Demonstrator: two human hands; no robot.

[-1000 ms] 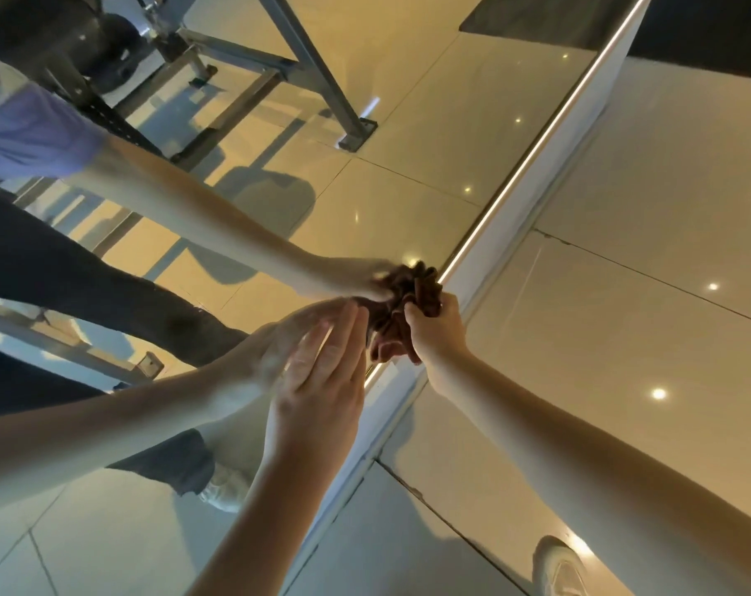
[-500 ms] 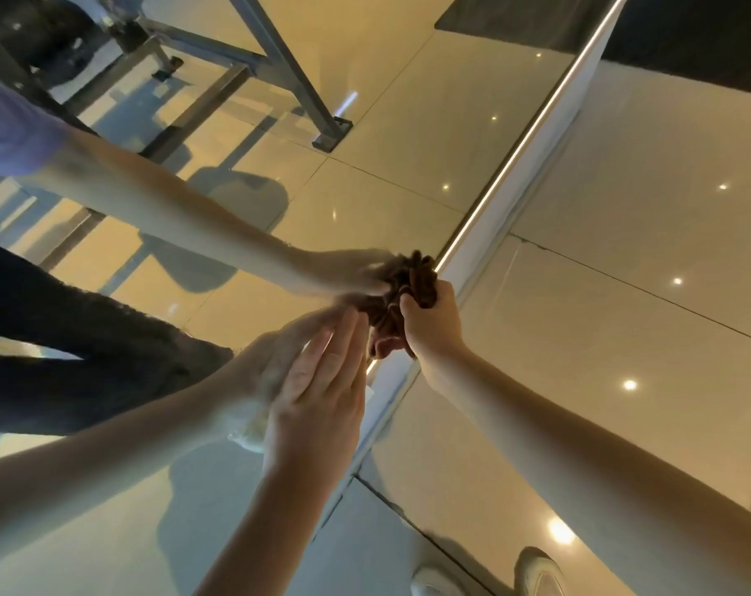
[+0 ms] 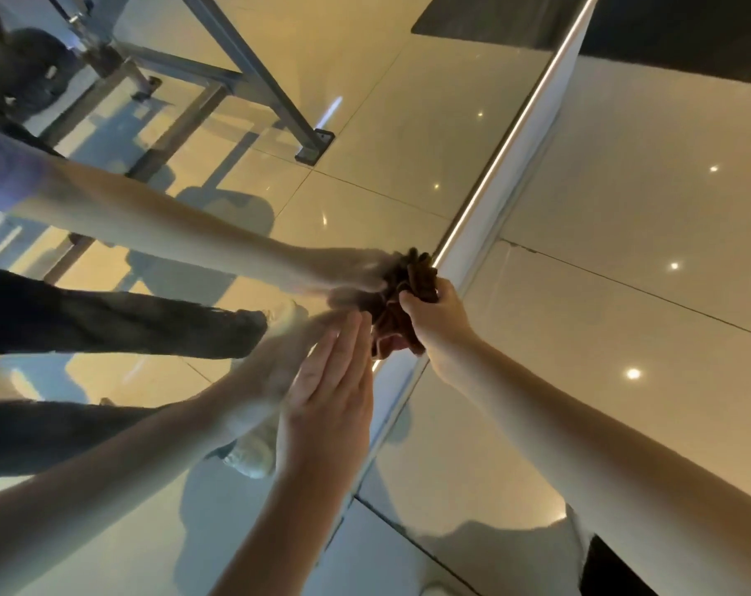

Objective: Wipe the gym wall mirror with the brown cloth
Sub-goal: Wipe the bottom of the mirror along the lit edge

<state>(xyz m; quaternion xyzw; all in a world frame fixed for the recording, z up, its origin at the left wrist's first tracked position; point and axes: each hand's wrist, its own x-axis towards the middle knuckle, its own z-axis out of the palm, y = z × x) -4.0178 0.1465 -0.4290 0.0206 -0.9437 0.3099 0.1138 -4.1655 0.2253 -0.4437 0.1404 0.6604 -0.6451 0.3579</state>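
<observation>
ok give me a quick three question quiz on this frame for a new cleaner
1. Which hand grips the brown cloth? A) left B) right C) both
2. True or false: the left hand has its fingers straight, not curled.
3. Fill in: the cloth is bunched against the mirror near its ______ edge, beside the lit strip.

Key
1. B, the right hand.
2. True.
3. Bottom.
</observation>
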